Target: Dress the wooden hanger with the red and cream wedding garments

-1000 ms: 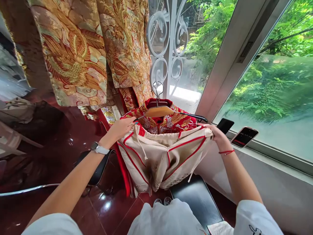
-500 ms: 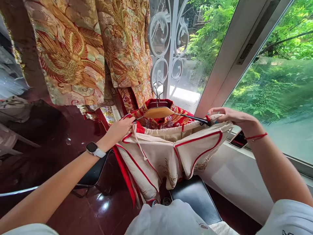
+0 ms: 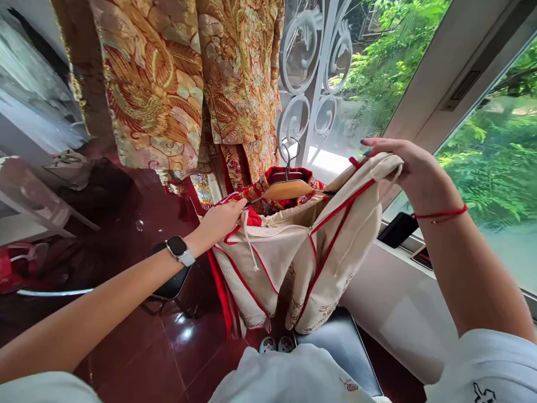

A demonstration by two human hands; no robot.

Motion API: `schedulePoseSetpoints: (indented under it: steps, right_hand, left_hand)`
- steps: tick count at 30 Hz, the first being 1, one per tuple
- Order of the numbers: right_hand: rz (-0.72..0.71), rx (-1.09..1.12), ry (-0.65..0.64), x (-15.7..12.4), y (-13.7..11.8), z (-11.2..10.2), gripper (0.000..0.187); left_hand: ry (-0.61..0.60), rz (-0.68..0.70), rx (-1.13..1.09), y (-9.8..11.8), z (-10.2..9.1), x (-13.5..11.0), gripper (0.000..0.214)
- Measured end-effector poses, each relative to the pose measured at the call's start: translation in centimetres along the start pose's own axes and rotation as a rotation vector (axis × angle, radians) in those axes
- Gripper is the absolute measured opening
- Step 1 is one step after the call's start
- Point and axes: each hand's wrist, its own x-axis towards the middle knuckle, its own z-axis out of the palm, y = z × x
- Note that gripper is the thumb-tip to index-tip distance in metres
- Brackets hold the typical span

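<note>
A cream skirt [image 3: 271,252] with red piping and a drawstring waist hangs in front of a wooden-centred hanger [image 3: 287,190]. My left hand [image 3: 220,224] is closed on the skirt's left waistband corner, close to the hanger's end. My right hand [image 3: 415,168] pinches the other waistband corner and holds it higher, away from the hanger, with the cloth slanting up. Cream cords dangle from the waistband at both sides. Behind the skirt, a red and gold embroidered jacket [image 3: 254,192] sits on the hanger; the skirt hides most of it.
Gold embroidered garments [image 3: 155,95] hang at the upper left. White scrolled ironwork [image 3: 302,50] stands by the window. A black phone [image 3: 397,229] rests near the sill. Below are a black seat [image 3: 339,347] and another dark stool [image 3: 172,282].
My right hand has lifted the right waistband corner upward, off the hanger's right end. My left hand keeps its grip. The view has shifted, moving the scene rightward.
</note>
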Motion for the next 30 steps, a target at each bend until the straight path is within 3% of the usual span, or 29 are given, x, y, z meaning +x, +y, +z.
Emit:
schedulePoseSetpoints:
  steps: [3,6,8,10,14,15,17,20,23,26,28,30]
  right_hand:
    - [0.022,0.019,-0.144,-3.7,-0.9,4.2,0.031]
    - [-0.099,-0.214,-0.419,-7.9,3.1,8.7,0.012]
    - [-0.159,-0.347,-0.420,-9.6,6.3,10.0,0.023]
    - [-0.223,-0.324,-0.472,-9.7,8.6,9.1,0.040]
    - [-0.370,-0.416,-0.107,-6.3,11.2,4.4,0.062]
    - [-0.386,-0.447,-0.089,-5.3,12.0,3.6,0.062]
    - [-0.380,-0.435,-0.173,-3.6,13.6,2.8,0.058]
    - [-0.369,-0.363,-0.302,-2.4,15.6,3.4,0.050]
    - [-0.396,-0.385,-0.362,-2.6,15.8,3.9,0.046]
    - [-0.414,-0.424,-0.370,-3.3,15.0,3.8,0.043]
    - [-0.415,-0.453,-0.356,-3.9,14.5,3.7,0.042]
    - [-0.407,-0.468,-0.335,-4.4,14.3,3.8,0.042]
  left_hand:
    - [0.025,-0.031,-0.006,0.2,0.2,-0.2,0.030]
    - [0.037,-0.058,-0.021,-0.1,0.5,0.0,0.032]
    - [0.077,-0.052,-0.094,-0.8,0.7,0.2,0.034]
    - [0.156,-0.019,-0.246,-1.7,1.0,0.2,0.038]
    - [0.303,0.034,-0.569,-2.9,2.0,-0.2,0.034]
    - [0.338,0.009,-0.626,-2.9,2.3,-0.2,0.034]
    - [0.437,-0.097,-0.713,-2.9,2.8,-0.2,0.035]
    - [0.626,-0.258,-0.769,-3.4,2.8,0.1,0.038]
    - [0.758,-0.306,-0.730,-5.2,1.0,0.5,0.043]
    - [0.834,-0.289,-0.622,-5.8,-2.3,1.0,0.044]
    - [0.883,-0.277,-0.555,-4.2,-4.4,1.3,0.042]
    - [0.906,-0.266,-0.521,-0.9,-5.2,1.8,0.041]
